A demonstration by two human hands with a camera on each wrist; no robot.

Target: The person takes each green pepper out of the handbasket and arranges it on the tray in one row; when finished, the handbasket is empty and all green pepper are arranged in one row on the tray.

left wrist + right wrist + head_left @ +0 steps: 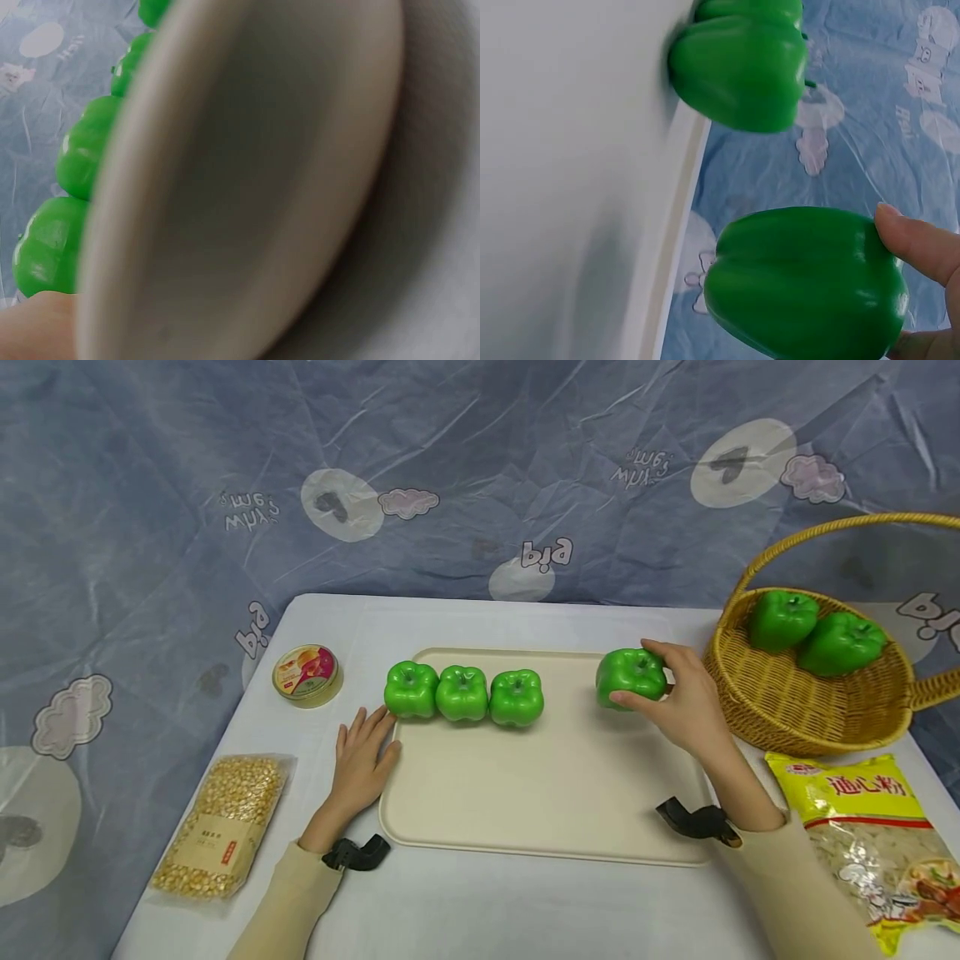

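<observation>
Three green bell peppers stand in a row at the upper left of a cream tray: a left one, a middle one and a right one. Over the tray's right part, my right hand pinches another green bell pepper between thumb and fingers. The right wrist view shows this held pepper raised off the tray. My left hand lies with fingers extended at the tray's left edge, its fingertips close to the left pepper; whether they touch it, I cannot tell.
A wicker basket at the right holds two green bell peppers. Below it lies a yellow-topped pasta bag. On the left are a round tin and a bag of corn kernels. A patterned cloth hangs behind the table.
</observation>
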